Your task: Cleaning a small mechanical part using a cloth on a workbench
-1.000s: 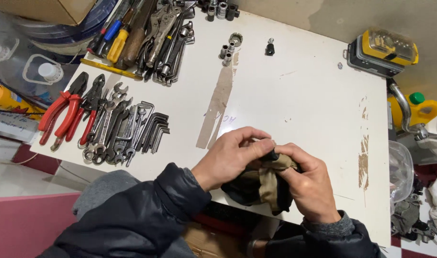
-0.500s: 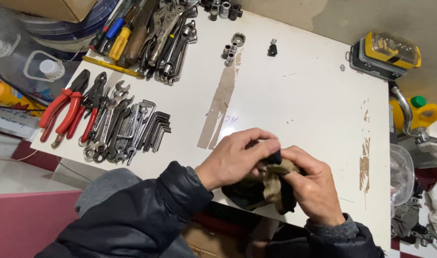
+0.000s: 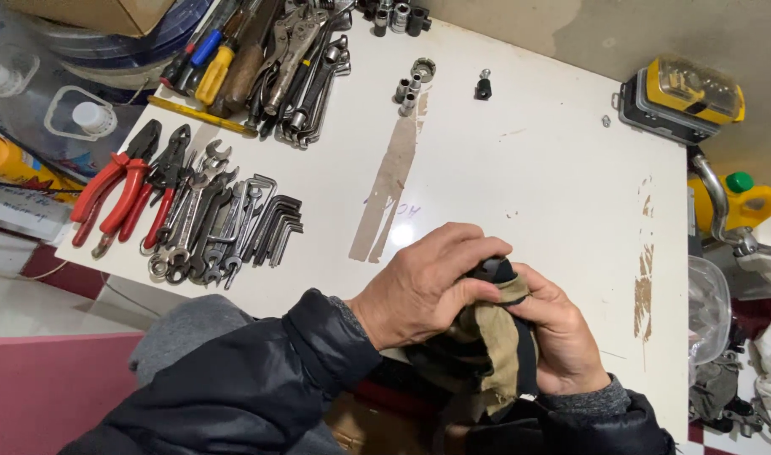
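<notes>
Both my hands meet at the near edge of a white table [image 3: 537, 177]. My left hand [image 3: 428, 286] and my right hand [image 3: 558, 333] are closed on a dark and tan rag [image 3: 487, 345] that hangs down between them. A small black object [image 3: 492, 270] pokes out of the rag at my fingertips; what it is cannot be told. Dark jacket sleeves cover both my forearms.
At the left lie red-handled pliers [image 3: 112, 190], wrenches and hex keys [image 3: 225, 223]. Screwdrivers and locking pliers [image 3: 259, 59] are piled at the back left. Several sockets [image 3: 409, 88] stand at the back. A yellow and black case [image 3: 680, 93] sits off the right edge.
My hands have drawn slightly toward me and the rag now hangs lower over the table's near edge. My left fingers have wrapped further over the black object.
</notes>
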